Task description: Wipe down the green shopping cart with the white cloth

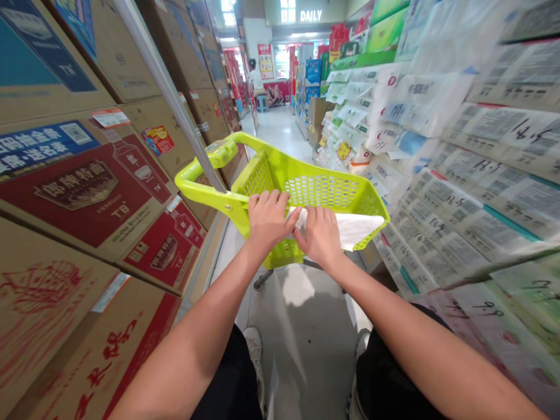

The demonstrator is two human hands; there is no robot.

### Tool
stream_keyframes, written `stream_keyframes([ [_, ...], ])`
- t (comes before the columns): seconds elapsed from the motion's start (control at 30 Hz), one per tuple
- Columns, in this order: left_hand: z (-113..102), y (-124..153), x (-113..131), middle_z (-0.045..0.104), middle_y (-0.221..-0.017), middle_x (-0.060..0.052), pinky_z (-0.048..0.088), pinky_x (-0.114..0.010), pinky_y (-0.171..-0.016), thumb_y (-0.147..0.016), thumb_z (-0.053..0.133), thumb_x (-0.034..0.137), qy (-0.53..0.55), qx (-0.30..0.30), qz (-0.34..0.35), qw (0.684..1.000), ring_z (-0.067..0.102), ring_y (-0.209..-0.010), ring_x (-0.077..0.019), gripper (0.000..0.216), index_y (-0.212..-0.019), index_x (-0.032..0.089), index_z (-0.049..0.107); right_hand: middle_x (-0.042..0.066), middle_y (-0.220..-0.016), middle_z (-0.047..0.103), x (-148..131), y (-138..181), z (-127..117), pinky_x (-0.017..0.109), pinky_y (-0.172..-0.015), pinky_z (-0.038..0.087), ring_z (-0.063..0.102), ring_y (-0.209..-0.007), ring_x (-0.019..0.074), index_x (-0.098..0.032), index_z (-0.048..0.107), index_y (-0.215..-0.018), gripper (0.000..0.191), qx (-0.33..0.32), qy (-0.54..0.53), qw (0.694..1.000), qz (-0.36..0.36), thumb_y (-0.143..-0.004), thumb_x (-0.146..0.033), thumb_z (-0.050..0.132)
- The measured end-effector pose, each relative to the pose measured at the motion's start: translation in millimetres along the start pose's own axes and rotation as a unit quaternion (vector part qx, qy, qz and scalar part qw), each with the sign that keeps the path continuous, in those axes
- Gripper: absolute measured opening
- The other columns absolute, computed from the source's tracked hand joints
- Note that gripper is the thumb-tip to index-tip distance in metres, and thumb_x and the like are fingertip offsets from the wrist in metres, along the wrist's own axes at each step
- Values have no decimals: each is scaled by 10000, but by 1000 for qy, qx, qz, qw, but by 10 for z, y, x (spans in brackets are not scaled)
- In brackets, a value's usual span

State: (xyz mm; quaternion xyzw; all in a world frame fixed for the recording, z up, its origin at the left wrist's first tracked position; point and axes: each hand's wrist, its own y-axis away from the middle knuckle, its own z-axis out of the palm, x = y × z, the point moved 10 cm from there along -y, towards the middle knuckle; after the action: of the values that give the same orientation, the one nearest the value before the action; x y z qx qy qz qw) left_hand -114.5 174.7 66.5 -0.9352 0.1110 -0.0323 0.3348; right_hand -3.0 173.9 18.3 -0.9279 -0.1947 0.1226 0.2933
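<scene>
Over the near rim, the left hand [268, 218] curls its fingers round the lime-green perforated-plastic shopping cart [306, 165], while the right hand [322, 234] clasps a thin white cloth [357, 228] draped there. Probably light and limp, the cloth should grip best where bunched.

In a store aisle, a person's left hand [268, 214] curls over the near rim of a lime-green shopping cart [301, 165]. The right hand [322, 234], its thumb close to the left one, grips a white sheet [356, 228] draped along that rim. A metal pole [170, 87] slants across the handle. Stacked cartons [83, 198] line the left; plastic-wrapped packs [464, 204] with handwritten prices line the right.
</scene>
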Motion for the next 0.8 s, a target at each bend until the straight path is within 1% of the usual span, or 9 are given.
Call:
stream_keyframes([
  [0.1,-10,13,-52,693,-1133,-151,318,-525,-968,-996,402,557,-3,-11,3,1000,559,-1086,-352,495,-1256,211,643,209,-1203,622,-257,-54,2,454,-1027,343,498,-1113,345,-37,549,-1371,514,3,-38,999,-34,-1008,-389,458],
  [0.17,-10,17,-123,697,-1116,-150,320,-522,-966,-999,411,532,-18,-17,4,1000,559,-1084,-353,467,-1245,205,638,187,-1209,639,-293,-78,6,430,-1012,352,518,-1111,326,-72,545,-1404,495,-12,-49,997,-56,-1029,-374,430],
  [0.23,-8,18,-206,703,-1086,-148,323,-519,-959,-1003,416,515,-38,-20,2,999,560,-1071,-353,429,-1192,205,645,157,-1196,666,-217,-81,0,410,-987,357,547,-1098,307,-133,546,-1431,484,-31,-46,996,-63,-1064,-401,380],
  [0.3,-3,17,-278,705,-1053,-143,325,-517,-954,-1011,408,514,-53,-19,3,998,559,-1058,-350,405,-1119,211,655,132,-1169,694,-70,-56,-18,393,-960,358,573,-1078,292,-177,561,-1437,489,-49,-33,997,-57,-1088,-431,331],
  [0.4,4,18,-362,707,-1024,-136,314,-517,-957,-1022,393,514,-51,-17,-1,999,561,-1051,-342,397,-1036,223,662,124,-1165,715,168,27,-54,380,-939,355,591,-1077,287,-186,578,-1444,492,-71,-7,996,-52,-1097,-422,322],
  [0.5,16,16,-404,718,-1012,-126,295,-522,-956,-1032,378,477,-27,-17,-9,999,566,-1039,-331,381,-1007,230,668,130,-1195,719,355,117,-88,373,-924,354,600,-1070,281,-179,587,-1444,483,-83,10,995,-53,-1094,-407,344],
  [0.57,17,13,-394,732,-1015,-116,284,-528,-958,-1036,366,460,-16,-13,-12,1000,570,-1027,-324,380,-1006,237,672,128,-1180,724,435,145,-101,363,-893,355,608,-1046,276,-183,623,-1391,474,-85,12,995,-47,-1090,-438,360],
  [0.67,-2,11,-330,751,-1058,-105,281,-529,-959,-1034,367,458,-3,-2,-17,1000,574,-1028,-319,376,-1070,250,679,122,-1098,726,479,110,-100,358,-852,342,605,-1011,276,-186,682,-1233,464,-72,16,997,-20,-1077,-507,384],
  [0.8,-14,35,-164,748,-1136,-117,296,-517,-956,-1028,368,499,14,-3,2,1000,578,-1055,-327,442,-1247,237,649,128,-1035,698,370,-57,-70,365,-870,337,578,-1012,273,-172,713,-1030,530,-38,16,999,4,-1073,-561,356],
])
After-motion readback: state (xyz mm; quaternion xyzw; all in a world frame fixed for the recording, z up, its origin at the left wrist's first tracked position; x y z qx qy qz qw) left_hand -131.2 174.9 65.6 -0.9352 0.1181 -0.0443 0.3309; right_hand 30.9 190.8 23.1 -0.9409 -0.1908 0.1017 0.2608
